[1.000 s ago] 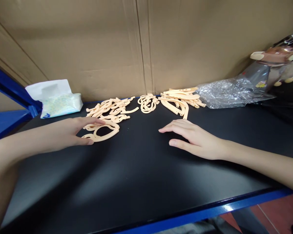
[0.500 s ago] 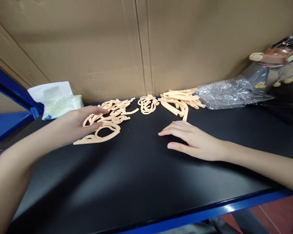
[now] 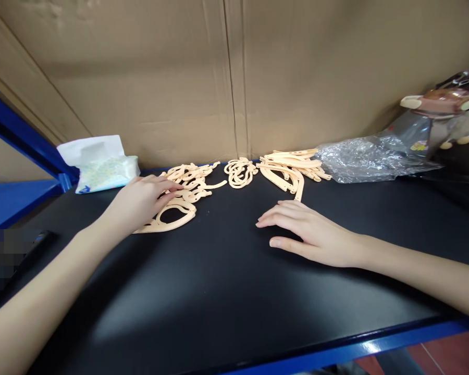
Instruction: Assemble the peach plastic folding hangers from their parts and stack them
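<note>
My left hand [image 3: 143, 203] reaches over the left-hand pile of peach plastic folding-hanger parts [image 3: 189, 195]. Its fingers and thumb are slightly apart above the pieces; whether the fingertips touch any is hard to see. Below the thumb lies a larger curved hanger piece [image 3: 175, 224], partly covered by the hand. My right hand [image 3: 297, 229] is low over the black tabletop, open, thumb and fingers apart and nothing between them. Just beyond its knuckles is the end of a long hanger arm [image 3: 299, 190], part of a stack of hanger arms [image 3: 293, 159]. Hanger hooks [image 3: 240, 173] lie heaped between the two piles.
A tissue pack [image 3: 105, 166] stands at the back left. Crumpled clear plastic [image 3: 367, 159] and a bottle with a brown lid [image 3: 440, 104] are at the back right. Cardboard [image 3: 160, 78] walls the rear; a blue metal rail [image 3: 355, 350] edges the black shelf [image 3: 219, 291].
My left hand has moved right and closer over the left pile, its fingers drawing nearer to the thumb. My right hand stays about where it was. The view has shifted slightly.
</note>
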A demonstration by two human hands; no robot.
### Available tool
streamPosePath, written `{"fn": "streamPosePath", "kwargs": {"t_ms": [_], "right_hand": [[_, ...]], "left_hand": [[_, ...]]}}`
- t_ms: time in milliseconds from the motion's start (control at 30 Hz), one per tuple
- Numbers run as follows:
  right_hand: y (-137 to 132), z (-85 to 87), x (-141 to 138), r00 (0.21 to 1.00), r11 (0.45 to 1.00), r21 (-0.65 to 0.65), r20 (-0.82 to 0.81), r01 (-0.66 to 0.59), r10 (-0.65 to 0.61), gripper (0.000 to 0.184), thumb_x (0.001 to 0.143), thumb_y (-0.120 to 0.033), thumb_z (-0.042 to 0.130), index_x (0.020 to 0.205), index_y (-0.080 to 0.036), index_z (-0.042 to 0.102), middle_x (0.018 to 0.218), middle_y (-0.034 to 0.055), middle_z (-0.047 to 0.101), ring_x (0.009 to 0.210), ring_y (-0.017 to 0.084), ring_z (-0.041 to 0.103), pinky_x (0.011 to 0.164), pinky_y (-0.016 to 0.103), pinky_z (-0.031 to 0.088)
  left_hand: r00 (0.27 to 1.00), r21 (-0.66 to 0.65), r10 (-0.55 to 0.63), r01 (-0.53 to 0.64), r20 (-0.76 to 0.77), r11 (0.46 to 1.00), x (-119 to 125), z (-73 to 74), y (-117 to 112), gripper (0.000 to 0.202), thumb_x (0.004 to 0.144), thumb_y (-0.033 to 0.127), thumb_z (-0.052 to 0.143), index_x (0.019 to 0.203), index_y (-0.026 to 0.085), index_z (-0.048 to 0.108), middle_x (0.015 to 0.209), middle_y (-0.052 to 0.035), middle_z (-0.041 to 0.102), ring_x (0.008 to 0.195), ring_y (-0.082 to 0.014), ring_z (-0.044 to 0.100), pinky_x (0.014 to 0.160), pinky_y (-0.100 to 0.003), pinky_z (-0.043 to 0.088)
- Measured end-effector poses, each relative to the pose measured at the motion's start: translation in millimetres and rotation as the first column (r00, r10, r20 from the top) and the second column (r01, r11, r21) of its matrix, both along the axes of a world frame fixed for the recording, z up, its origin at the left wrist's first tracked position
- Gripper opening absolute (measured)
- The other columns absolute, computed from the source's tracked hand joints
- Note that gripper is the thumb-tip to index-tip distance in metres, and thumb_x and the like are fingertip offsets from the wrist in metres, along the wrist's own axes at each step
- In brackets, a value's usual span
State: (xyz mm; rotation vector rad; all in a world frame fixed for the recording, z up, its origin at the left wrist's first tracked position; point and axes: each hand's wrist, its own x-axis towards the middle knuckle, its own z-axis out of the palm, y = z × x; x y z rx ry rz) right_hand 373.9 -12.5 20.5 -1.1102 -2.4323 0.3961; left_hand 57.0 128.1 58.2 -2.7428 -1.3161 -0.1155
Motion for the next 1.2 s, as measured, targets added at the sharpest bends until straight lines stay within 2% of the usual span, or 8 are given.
{"fn": "streamPosePath", "kwargs": {"t_ms": [300, 433, 533, 633, 733, 933, 1100, 1200], "right_hand": [[-0.5, 1.2, -0.8, 1.000, 1.000, 0.007, 0.012, 0.013, -0.014, 0.033, 0.100, -0.042, 0.046, 0.122, -0.020, 0.057, 0.119, 0.0083, 0.063, 0.111, 0.024, 0.054, 0.105, 0.046, 0.037], [-0.2, -4.0, -0.7, 0.994, 0.995, 0.021, -0.053, 0.101, -0.100, 0.050, 0.098, -0.041, 0.049, 0.143, -0.023, 0.036, 0.122, 0.0089, 0.061, 0.115, 0.023, 0.055, 0.101, 0.045, 0.043], [0.1, -6.2, 0.4, 0.982, 0.988, 0.051, -0.132, 0.144, -0.136, 0.071, 0.093, -0.044, 0.058, 0.150, -0.026, 0.018, 0.128, 0.0092, 0.057, 0.113, 0.022, 0.057, 0.098, 0.043, 0.046], [-1.5, -3.3, 0.0, 0.991, 0.983, 0.150, -0.103, 0.105, -0.090, 0.071, 0.089, -0.045, 0.063, 0.147, -0.024, 0.027, 0.121, 0.0090, 0.059, 0.105, 0.022, 0.059, 0.093, 0.040, 0.048], [-4.6, 1.7, -2.6, 0.999, 0.964, 0.262, -0.001, 0.049, -0.050, 0.044, 0.094, -0.038, 0.059, 0.133, -0.021, 0.047, 0.107, 0.0073, 0.062, 0.098, 0.020, 0.060, 0.085, 0.035, 0.049], [-3.8, 4.7, -4.9, 0.995, 0.960, 0.274, 0.061, 0.055, -0.074, 0.033, 0.097, -0.036, 0.052, 0.127, -0.020, 0.054, 0.097, 0.0060, 0.066, 0.091, 0.020, 0.063, 0.079, 0.034, 0.049], [-1.7, 5.8, -2.9, 0.996, 0.972, 0.232, 0.075, 0.036, -0.055, 0.030, 0.097, -0.040, 0.052, 0.118, -0.022, 0.061, 0.100, 0.0064, 0.066, 0.090, 0.019, 0.062, 0.081, 0.034, 0.048], [-3.1, 7.0, -3.3, 0.994, 0.975, 0.220, 0.111, -0.008, -0.017, 0.022, 0.097, -0.037, 0.052, 0.106, -0.021, 0.065, 0.097, 0.0054, 0.064, 0.086, 0.018, 0.060, 0.079, 0.033, 0.047]], "left_hand": [[0.974, -0.058, 0.040, -0.028, 0.221, 0.998, 0.7, 16.8, -10.2, 0.032, 0.097, 0.037, 0.034, 0.103, 0.016, 0.058, 0.109, -0.0112, 0.058, 0.094, -0.0245, 0.054, 0.086, -0.036, 0.039], [0.918, -0.184, 0.048, 0.028, 0.394, 0.983, 16.4, 16.6, -28.5, 0.029, 0.093, 0.043, 0.041, 0.097, 0.018, 0.055, 0.099, -0.0070, 0.060, 0.090, -0.0215, 0.057, 0.080, -0.032, 0.044], [0.873, -0.385, 0.030, 0.184, 0.487, 0.904, 39.2, 5.7, -51.6, 0.035, 0.091, 0.044, 0.043, 0.116, 0.020, 0.047, 0.085, -0.0011, 0.061, 0.074, -0.0159, 0.062, 0.073, -0.029, 0.050], [0.752, -0.673, 0.193, 0.406, 0.631, 0.618, 58.7, -6.0, -73.7, 0.039, 0.089, 0.037, 0.055, 0.124, 0.025, 0.043, 0.085, 0.0013, 0.060, 0.068, -0.0134, 0.061, 0.070, -0.029, 0.050], [0.725, -0.743, 0.273, 0.467, 0.632, 0.480, 66.3, -12.5, -84.9, 0.033, 0.089, 0.034, 0.059, 0.119, 0.027, 0.048, 0.085, 0.0029, 0.059, 0.068, -0.0124, 0.060, 0.071, -0.029, 0.049], [0.750, -0.777, 0.286, 0.449, 0.597, 0.441, 62.0, -12.9, -84.7, 0.024, 0.088, 0.037, 0.061, 0.108, 0.023, 0.058, 0.083, 0.0021, 0.059, 0.069, -0.0132, 0.060, 0.073, -0.030, 0.048], [0.775, -0.808, 0.273, 0.470, 0.570, 0.354, 60.5, -11.7, -84.9, 0.021, 0.089, 0.036, 0.061, 0.107, 0.024, 0.060, 0.083, 0.0032, 0.059, 0.065, -0.0100, 0.059, 0.066, -0.025, 0.045], [0.795, -0.805, 0.247, 0.436, 0.554, 0.402, 60.5, -13.7, -85.7, 0.024, 0.088, 0.036, 0.061, 0.108, 0.024, 0.059, 0.087, 0.0021, 0.061, 0.064, -0.0101, 0.058, 0.062, -0.024, 0.045]]}}
